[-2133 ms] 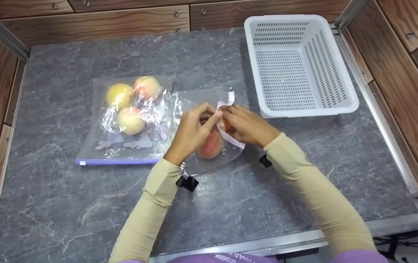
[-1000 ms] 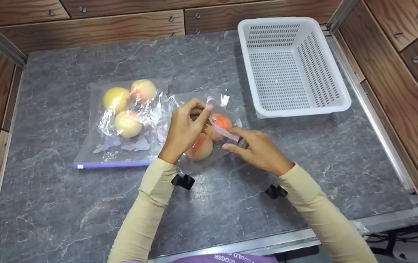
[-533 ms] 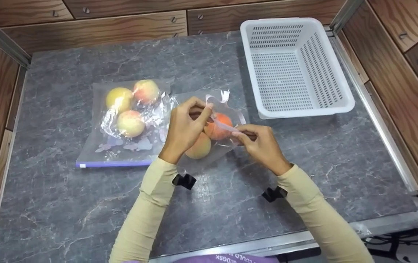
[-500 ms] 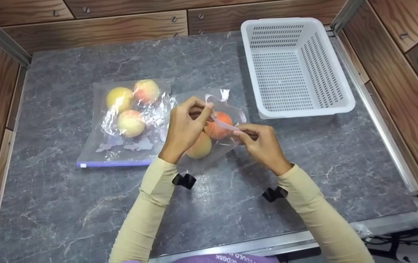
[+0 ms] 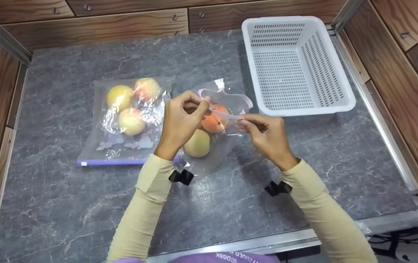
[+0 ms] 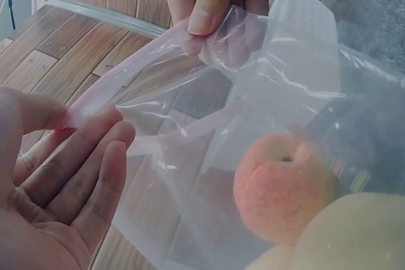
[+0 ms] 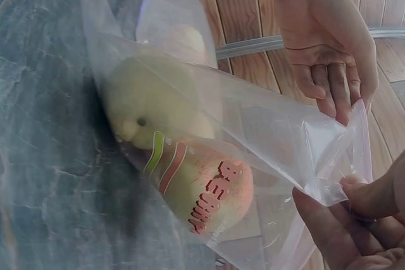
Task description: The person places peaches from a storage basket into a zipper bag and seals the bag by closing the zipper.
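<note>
A clear zip bag (image 5: 227, 146) holding peaches is partly raised, its pink top strip (image 5: 229, 115) stretched between both hands and its mouth spread apart. My left hand (image 5: 181, 122) pinches the strip at its left part; in the left wrist view its other fingers lie extended. With thumb and fingers, my right hand (image 5: 269, 135) pinches the strip farther right. Inside the bag sit a reddish peach (image 5: 214, 120) and a yellowish peach (image 5: 198, 143). Red lettering on the bag (image 7: 218, 194) shows in the right wrist view.
A second bag with a purple slider strip (image 5: 121, 162) lies flat to the left, with several peaches (image 5: 132, 121) in it. At the back right stands a white perforated basket (image 5: 300, 109). Metal rails and wood-patterned walls (image 5: 95, 23) bound the grey marbled table (image 5: 66, 201).
My right hand came away from the left, moved right and took the strip at another spot. Both hands then lifted slightly, and the bag's mouth has widened.
</note>
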{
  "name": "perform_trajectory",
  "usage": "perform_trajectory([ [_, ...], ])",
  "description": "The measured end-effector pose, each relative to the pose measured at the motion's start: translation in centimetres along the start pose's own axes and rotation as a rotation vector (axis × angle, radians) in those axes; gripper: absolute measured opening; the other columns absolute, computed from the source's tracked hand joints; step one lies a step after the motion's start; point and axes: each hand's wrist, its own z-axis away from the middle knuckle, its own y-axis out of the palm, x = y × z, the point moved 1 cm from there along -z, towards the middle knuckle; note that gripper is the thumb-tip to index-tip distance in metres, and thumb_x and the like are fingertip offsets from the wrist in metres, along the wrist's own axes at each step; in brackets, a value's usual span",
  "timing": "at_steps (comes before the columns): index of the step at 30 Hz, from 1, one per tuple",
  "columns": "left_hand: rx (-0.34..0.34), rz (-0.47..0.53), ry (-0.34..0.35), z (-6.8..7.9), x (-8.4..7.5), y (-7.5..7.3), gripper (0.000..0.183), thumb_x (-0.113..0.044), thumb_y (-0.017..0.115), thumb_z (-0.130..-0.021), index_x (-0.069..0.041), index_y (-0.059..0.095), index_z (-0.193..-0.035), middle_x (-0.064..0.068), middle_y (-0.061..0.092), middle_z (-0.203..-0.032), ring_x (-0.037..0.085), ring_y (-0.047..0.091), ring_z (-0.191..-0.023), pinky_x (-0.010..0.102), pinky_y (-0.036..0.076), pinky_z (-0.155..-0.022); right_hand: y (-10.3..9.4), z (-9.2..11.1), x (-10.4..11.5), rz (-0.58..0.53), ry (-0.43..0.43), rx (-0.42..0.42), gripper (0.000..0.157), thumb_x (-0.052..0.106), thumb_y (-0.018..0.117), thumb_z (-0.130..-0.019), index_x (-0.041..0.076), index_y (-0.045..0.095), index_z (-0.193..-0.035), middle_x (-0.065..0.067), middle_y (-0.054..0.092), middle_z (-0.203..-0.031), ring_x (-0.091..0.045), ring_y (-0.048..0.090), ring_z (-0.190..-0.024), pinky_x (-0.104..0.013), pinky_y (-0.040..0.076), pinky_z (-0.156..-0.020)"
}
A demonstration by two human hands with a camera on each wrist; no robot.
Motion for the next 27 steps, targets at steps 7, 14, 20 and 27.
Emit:
perform_trajectory([
  [7,-0.06,-0.024,0.025,-0.1,-0.9,-0.4,0.019,-0.008,0.068,-0.093,-0.004,0.069,-0.075,0.003,0.074,-0.071,0.015,0.073,-0.065,0.029,0.059,-0.062,-0.6,-1.3,1.2,0.202,-0.137,-0.04,0.012,-0.013,0.072,-0.086,-0.007,0.077,-0.095,-0.016,0.076,-0.086,-0.012,0.068,-0.067,-0.014,0.055,-0.061],
  [14,-0.123,-0.036,0.027,0.1,-1.7,-1.0,0.02,-0.009,0.067,-0.094,-0.005,0.066,-0.075,0.002,0.072,-0.066,0.016,0.071,-0.06,0.028,0.058,-0.06,-0.4,-2.9,2.4,0.299,-0.269,-0.068,0.012,-0.013,0.071,-0.087,-0.004,0.078,-0.092,-0.012,0.077,-0.086,-0.013,0.067,-0.068,-0.01,0.05,-0.064],
  [20,-0.161,-0.088,-0.008,0.2,-2.1,-1.3,0.02,-0.013,0.067,-0.094,-0.007,0.064,-0.075,0.0,0.069,-0.061,0.016,0.067,-0.056,0.025,0.053,-0.056,-0.3,-3.8,3.1,0.341,-0.361,-0.1,0.015,-0.014,0.072,-0.085,-0.001,0.078,-0.089,-0.011,0.077,-0.085,-0.023,0.072,-0.071,-0.013,0.053,-0.072],
  [27,-0.195,-0.166,-0.063,0.1,-2.0,-1.6,0.021,-0.019,0.069,-0.089,-0.011,0.058,-0.073,0.0,0.066,-0.063,0.015,0.065,-0.058,0.024,0.049,-0.058,-0.6,-4.5,3.3,0.292,-0.435,-0.049,0.034,-0.029,0.061,-0.077,-0.003,0.078,-0.091,-0.013,0.077,-0.089,-0.032,0.074,-0.079,-0.021,0.057,-0.084],
])
